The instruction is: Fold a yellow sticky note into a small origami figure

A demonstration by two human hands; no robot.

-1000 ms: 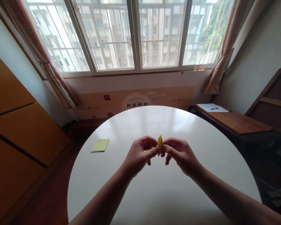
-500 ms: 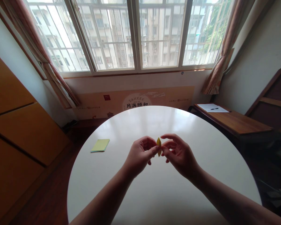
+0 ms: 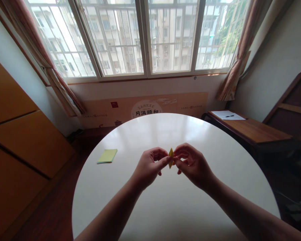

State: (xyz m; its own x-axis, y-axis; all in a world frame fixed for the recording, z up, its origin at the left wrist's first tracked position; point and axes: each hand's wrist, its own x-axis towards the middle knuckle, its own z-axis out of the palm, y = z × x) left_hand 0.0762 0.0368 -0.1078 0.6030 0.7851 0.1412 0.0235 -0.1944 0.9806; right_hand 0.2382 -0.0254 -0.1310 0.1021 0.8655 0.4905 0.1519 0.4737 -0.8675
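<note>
A small folded piece of yellow paper [image 3: 171, 154] is held upright above the middle of the round white table [image 3: 165, 207]. My left hand [image 3: 150, 167] pinches it from the left between thumb and fingers. From the right, my right hand [image 3: 190, 164] pinches the same paper with curled fingers. Both hands hover over the tabletop, touching each other at the paper.
A pad of yellow-green paper sheets [image 3: 107, 156] lies on the table's left side. To the right stands a wooden side table [image 3: 253, 130] with a sheet of paper and a pen [image 3: 227, 115]. A wooden cabinet [image 3: 17, 144] fills the left, and windows lie ahead.
My right hand's fingers spread away from the paper half a second ago and have closed on it again. The paper has tilted slightly. The left hand has kept its pinch.
</note>
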